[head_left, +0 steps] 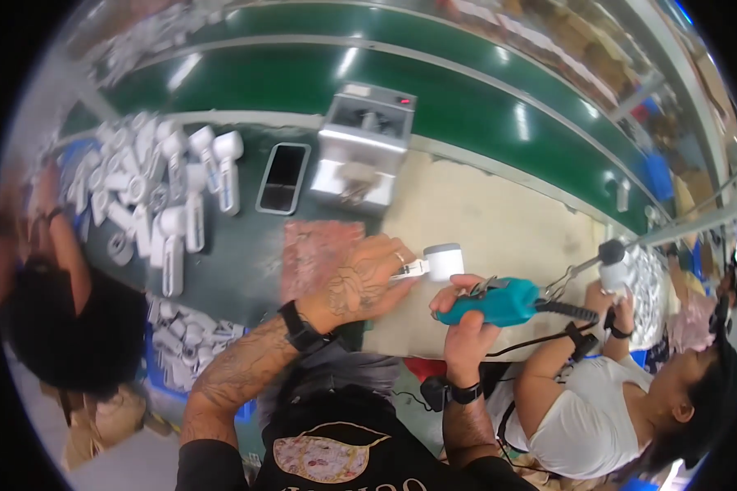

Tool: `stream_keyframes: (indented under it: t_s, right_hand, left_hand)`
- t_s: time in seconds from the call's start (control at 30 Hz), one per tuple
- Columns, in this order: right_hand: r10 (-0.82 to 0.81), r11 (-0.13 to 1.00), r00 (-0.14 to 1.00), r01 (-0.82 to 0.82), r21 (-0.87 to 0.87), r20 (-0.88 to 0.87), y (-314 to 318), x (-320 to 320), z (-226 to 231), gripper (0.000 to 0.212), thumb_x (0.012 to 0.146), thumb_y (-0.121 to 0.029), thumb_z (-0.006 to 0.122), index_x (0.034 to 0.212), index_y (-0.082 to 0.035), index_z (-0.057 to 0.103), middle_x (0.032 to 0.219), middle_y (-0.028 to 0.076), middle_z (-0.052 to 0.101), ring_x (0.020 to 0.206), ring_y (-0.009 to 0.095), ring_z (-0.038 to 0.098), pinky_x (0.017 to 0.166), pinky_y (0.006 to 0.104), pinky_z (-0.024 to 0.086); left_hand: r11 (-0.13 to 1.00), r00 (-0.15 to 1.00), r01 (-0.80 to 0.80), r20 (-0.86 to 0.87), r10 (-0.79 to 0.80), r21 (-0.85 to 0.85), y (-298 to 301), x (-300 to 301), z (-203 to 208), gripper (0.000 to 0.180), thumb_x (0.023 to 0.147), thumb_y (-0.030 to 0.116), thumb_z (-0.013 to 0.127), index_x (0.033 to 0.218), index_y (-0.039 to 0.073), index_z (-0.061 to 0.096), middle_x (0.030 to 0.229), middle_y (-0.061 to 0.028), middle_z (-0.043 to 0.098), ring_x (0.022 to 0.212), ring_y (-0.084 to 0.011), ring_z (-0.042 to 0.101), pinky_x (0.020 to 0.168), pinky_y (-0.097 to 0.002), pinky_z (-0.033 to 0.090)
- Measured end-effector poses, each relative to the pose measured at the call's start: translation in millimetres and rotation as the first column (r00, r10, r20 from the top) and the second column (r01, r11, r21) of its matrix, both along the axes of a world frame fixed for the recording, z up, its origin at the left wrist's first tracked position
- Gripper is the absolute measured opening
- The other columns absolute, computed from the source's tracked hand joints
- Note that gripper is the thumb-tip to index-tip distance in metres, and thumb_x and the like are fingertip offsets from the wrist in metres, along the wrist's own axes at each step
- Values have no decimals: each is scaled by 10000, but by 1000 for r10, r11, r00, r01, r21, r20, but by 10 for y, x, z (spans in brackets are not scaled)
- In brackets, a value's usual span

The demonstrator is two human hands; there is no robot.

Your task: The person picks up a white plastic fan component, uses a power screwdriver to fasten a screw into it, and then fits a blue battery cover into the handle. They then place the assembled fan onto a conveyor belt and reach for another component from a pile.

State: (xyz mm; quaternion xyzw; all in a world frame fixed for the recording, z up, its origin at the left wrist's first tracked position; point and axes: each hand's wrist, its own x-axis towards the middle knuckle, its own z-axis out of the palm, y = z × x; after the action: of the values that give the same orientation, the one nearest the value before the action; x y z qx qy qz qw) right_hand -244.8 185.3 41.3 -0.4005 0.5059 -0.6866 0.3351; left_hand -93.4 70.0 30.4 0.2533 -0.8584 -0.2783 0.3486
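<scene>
My left hand [367, 277] is closed around the slim handle of a white handheld device, over the front part of a pale work mat [499, 213]. The device's round white head [445, 263], with a grey rim, points to the right, beyond my fingers. In my right hand [469, 334] is a teal electric screwdriver [499, 303], its rear end toward a hanging spring hook and a black cable. The screwdriver's front end lies just below the device's head; whether its tip touches the device cannot be made out.
A metal screw feeder [364, 151] stands behind my hands, beside a phone [283, 180] and a reddish pad [315, 254]. White devices are heaped [139, 176] at left, above a blue bin [190, 348]. Co-workers sit on both sides. A green conveyor [467, 102] runs behind.
</scene>
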Motion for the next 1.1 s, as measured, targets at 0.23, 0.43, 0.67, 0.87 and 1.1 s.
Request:
stream_keyframes:
  t_s: [0.23, 0.43, 0.67, 0.87, 1.1]
  right_hand:
    - [153, 973, 977, -122, -197, 149, -366, 522, 125, 678, 859, -614, 662, 1057, 22, 534, 681, 47, 495, 609, 160, 519, 568, 305, 437]
    - [105, 964, 991, -81, -252, 86, -709, 745, 122, 671, 874, -617, 638, 1060, 17, 520, 667, 43, 482, 577, 152, 493, 539, 306, 415]
    - [90, 971, 994, -75, -226, 55, -776, 804, 130, 673, 869, -626, 637, 1046, 14, 527, 662, 44, 480, 562, 151, 482, 515, 307, 399]
    - [90, 977, 995, -81, -196, 37, -779, 835, 155, 686, 869, -646, 620, 1046, 10, 528, 643, 47, 476, 545, 160, 478, 503, 309, 396]
    - [98, 973, 995, -92, -211, 22, -776, 789, 132, 703, 871, -650, 616, 1053, 22, 517, 620, 49, 469, 515, 167, 476, 492, 320, 409]
  left_hand:
    - [998, 988, -57, 145, 57, -7, 56, 690, -179, 254, 826, 195, 723, 1048, 86, 662, 1041, -70, 640, 967, -309, 616, 845, -406, 488]
    - [988, 993, -102, 53, 109, -118, 63, 702, -268, 283, 811, 214, 743, 1042, 79, 650, 1023, -67, 621, 937, -316, 606, 811, -413, 491]
    - [994, 996, -78, 39, 82, -80, 22, 729, -281, 311, 791, 274, 765, 1017, 98, 644, 989, -62, 612, 927, -298, 608, 771, -405, 505]
    - [995, 996, -81, 22, 82, -54, 2, 737, -335, 295, 796, 270, 761, 1009, 104, 643, 989, -55, 614, 917, -288, 612, 768, -403, 511]
    - [996, 995, -81, 57, 83, -39, 14, 734, -281, 287, 789, 250, 766, 1006, 105, 644, 991, -49, 619, 911, -274, 619, 757, -387, 520]
